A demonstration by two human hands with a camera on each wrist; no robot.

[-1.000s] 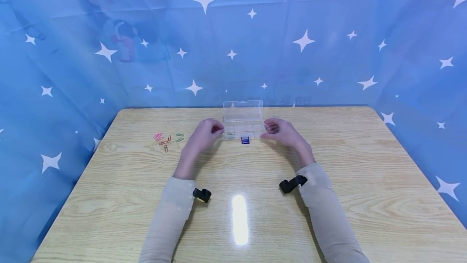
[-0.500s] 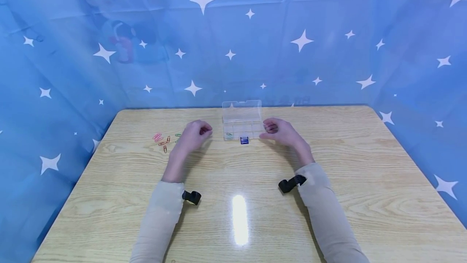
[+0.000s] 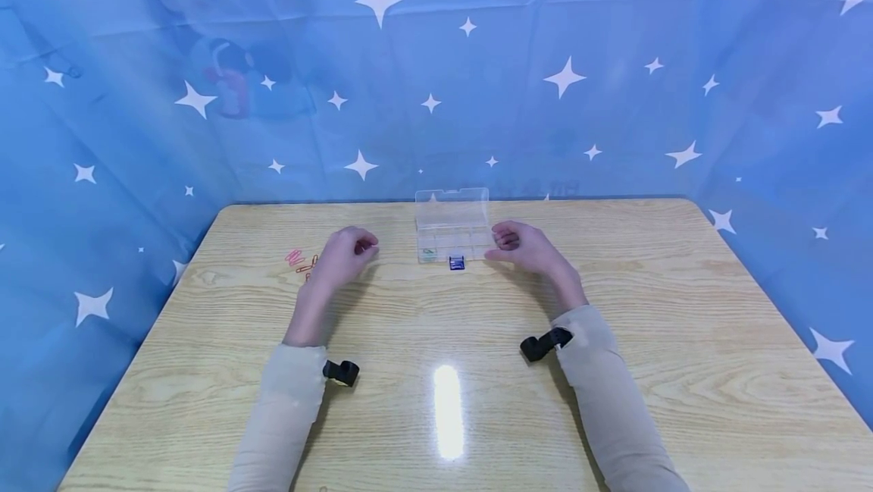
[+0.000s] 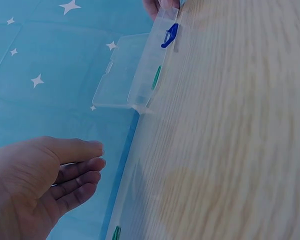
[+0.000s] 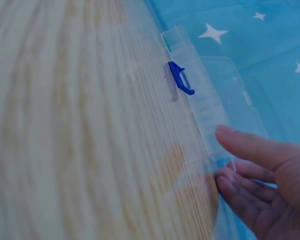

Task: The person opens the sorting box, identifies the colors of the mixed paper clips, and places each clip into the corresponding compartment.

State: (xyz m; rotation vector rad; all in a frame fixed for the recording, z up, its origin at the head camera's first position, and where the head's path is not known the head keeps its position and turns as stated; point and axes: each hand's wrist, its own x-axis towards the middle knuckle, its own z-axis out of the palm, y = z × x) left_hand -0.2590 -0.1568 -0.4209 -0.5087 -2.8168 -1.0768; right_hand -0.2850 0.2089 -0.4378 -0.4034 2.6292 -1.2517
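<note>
Nearby, clear rectangular plastic box (image 3: 453,228)

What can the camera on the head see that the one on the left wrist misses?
Only the head view shows the loose paper clips lying on the table beside the left hand, and both sleeves.

Only the left wrist view shows the left hand's palm close up, its fingers loosely curled and holding nothing.

Both show the clear plastic box with its lid open, its blue latch, a green clip inside it, and the right hand at the box's end.
</note>
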